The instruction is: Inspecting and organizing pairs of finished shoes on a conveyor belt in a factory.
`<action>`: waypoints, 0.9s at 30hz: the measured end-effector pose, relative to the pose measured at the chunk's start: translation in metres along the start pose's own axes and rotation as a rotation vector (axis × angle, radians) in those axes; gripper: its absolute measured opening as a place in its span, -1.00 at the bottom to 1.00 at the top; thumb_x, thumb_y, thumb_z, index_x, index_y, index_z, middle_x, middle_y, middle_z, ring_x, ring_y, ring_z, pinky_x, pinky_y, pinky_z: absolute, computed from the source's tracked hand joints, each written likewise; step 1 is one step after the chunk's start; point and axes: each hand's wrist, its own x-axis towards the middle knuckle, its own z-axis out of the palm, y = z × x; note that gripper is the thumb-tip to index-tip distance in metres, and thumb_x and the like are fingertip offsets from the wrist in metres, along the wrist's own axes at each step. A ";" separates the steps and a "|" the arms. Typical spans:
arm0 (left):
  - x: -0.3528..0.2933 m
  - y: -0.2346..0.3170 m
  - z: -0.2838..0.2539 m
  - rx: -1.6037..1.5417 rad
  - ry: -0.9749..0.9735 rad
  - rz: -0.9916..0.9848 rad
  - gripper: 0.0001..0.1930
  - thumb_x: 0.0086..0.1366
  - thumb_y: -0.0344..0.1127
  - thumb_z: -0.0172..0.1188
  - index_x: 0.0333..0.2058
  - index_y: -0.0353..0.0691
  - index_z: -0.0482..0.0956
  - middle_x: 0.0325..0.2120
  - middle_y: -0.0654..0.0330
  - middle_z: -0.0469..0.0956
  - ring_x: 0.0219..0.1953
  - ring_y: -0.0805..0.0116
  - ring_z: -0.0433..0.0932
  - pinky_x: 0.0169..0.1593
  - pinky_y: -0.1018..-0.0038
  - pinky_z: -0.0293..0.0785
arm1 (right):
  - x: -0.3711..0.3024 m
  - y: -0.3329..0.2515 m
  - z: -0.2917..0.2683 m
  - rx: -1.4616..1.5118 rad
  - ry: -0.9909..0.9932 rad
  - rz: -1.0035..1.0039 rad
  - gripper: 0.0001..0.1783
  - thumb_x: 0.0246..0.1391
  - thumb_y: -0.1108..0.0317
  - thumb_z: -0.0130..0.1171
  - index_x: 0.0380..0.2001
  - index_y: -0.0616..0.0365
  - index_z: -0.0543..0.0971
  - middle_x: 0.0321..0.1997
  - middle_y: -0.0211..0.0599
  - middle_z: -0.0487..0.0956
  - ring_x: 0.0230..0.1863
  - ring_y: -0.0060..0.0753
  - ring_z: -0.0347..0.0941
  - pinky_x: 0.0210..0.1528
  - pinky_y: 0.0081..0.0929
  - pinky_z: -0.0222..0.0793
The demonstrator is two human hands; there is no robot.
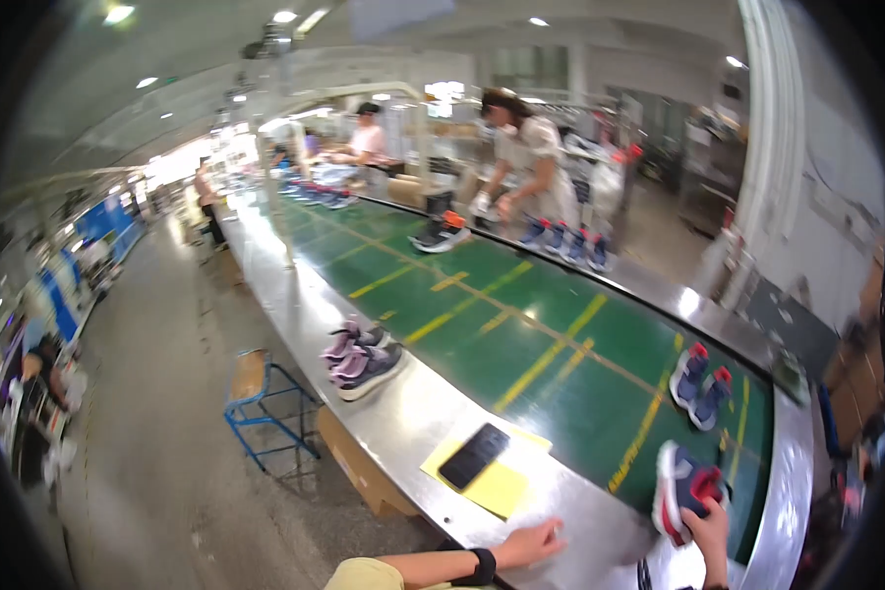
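My right hand (710,536) grips a navy sneaker (680,492) with a red lining and a white-and-red sole, tilted above the near right end of the green conveyor belt. My left hand (531,543), with a black band on its wrist, is over the metal edge of the line. Its fingers are loosely bent and apart, holding nothing. Just beyond it a black phone (474,455) lies on yellow paper (514,479). Farther right on the belt stands a pair of navy sneakers (700,385) with red linings.
Purple-and-dark sneakers (364,369) stand on the metal rim (433,413). A black shoe with orange (441,234) sits farther up the belt (442,295). Across it a person (526,157) works beside several navy shoes (565,243). A blue-legged stool (265,403) stands on the floor at left.
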 end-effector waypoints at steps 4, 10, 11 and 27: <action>0.023 0.046 -0.005 -0.523 -0.010 -0.279 -0.22 0.17 0.09 0.08 0.18 -0.25 -0.02 -0.12 0.03 0.36 -0.22 0.24 0.45 -0.21 0.38 0.39 | -0.046 -0.058 0.051 -0.261 -0.110 -0.342 -0.62 -0.37 0.12 0.36 -0.50 0.15 0.53 -0.48 -0.21 0.48 -0.38 -0.08 0.43 -0.37 -0.25 0.36; 0.018 0.032 -0.013 -0.913 0.042 -0.536 -0.14 -0.03 -0.32 0.19 0.21 -0.22 -0.10 -0.03 0.03 0.31 -0.03 0.25 0.38 0.02 0.44 0.36 | -0.095 -0.086 0.118 -0.369 -0.330 -0.307 -0.61 -0.17 0.06 0.26 -0.29 0.02 0.49 -0.30 -0.09 0.39 -0.28 0.01 0.36 -0.28 -0.21 0.34; 0.019 0.027 -0.018 -0.939 0.060 -0.540 -0.19 -0.04 -0.43 0.12 0.20 -0.23 -0.06 -0.07 0.05 0.34 -0.05 0.28 0.40 0.00 0.45 0.37 | -0.100 -0.092 0.114 -0.276 -0.379 -0.249 -0.61 -0.13 0.10 0.25 -0.26 0.08 0.48 -0.31 -0.09 0.39 -0.29 0.01 0.37 -0.25 -0.20 0.33; -0.020 0.031 -0.056 -1.521 -0.277 -0.314 -0.15 0.04 0.02 0.03 0.26 -0.20 -0.08 0.24 -0.02 0.00 0.24 0.04 0.09 0.22 -0.02 0.08 | -0.093 0.011 0.114 0.758 -0.136 0.546 -0.52 -0.11 0.40 0.17 -0.03 0.17 0.41 -0.13 -0.22 0.54 -0.15 -0.41 0.49 -0.16 -0.49 0.41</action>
